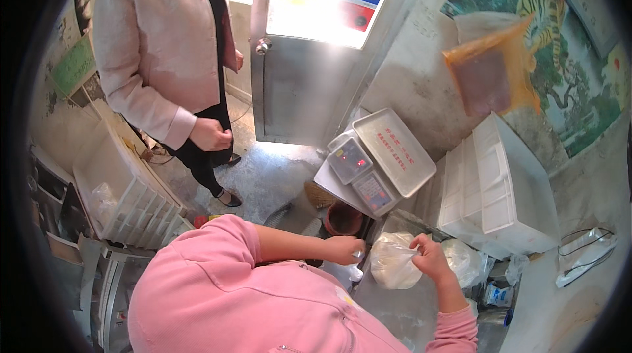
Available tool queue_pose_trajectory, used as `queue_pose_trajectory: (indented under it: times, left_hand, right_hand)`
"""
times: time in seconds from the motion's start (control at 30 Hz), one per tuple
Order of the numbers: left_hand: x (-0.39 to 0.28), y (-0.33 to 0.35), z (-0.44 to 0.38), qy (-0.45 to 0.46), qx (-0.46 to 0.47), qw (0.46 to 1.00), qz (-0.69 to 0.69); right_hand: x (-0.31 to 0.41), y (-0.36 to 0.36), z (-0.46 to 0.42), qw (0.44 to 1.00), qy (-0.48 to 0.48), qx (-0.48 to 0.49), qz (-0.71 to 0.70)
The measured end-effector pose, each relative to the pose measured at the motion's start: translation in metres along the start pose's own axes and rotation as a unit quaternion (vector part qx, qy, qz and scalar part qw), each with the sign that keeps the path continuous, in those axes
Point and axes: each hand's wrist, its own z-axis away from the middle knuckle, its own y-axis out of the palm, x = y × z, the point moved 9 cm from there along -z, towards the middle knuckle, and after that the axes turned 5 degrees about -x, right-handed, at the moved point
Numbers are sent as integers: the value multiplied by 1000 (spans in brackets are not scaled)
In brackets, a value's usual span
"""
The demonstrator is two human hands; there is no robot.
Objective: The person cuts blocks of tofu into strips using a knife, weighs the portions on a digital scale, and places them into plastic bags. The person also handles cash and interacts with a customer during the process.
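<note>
A translucent plastic bag (pixel 394 263) filled with something pale sits on a grey metal counter (pixel 377 308). My right hand (pixel 430 258) pinches the gathered plastic on its right side. To the left of the bag, a short gap away, is my left hand (pixel 345 250) with its fingers curled. A small shiny spot shows at those fingers, and whether they hold anything is not clear. Past my right hand lies another plastic bag (pixel 461 261) with pale contents.
A digital scale (pixel 363 170) with a metal tray (pixel 395 153) stands ahead. White plastic crates (pixel 498 190) are stacked at right, more crates (pixel 133 195) at left. A person (pixel 163 56) in a light jacket stands near the door (pixel 306 86). Below the scale is a reddish bucket (pixel 344 218).
</note>
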Motion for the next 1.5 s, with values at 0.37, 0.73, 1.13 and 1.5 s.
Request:
queue_pose_trajectory:
  times: [0.37, 0.73, 1.13, 1.5]
  left_hand:
    - [176, 19, 116, -292, 32, 683, 669]
    - [201, -161, 221, 56, -123, 409, 902]
    - [228, -161, 260, 58, -198, 395, 895]
    - [380, -53, 312, -449, -367, 434, 690]
  right_hand:
    - [236, 34, -89, 972, -18, 17, -232]
    - [376, 183, -145, 926, -76, 80, -360]
    - [447, 259, -171, 955, -172, 122, -209]
    - [400, 353, -163, 925, -338, 66, -160]
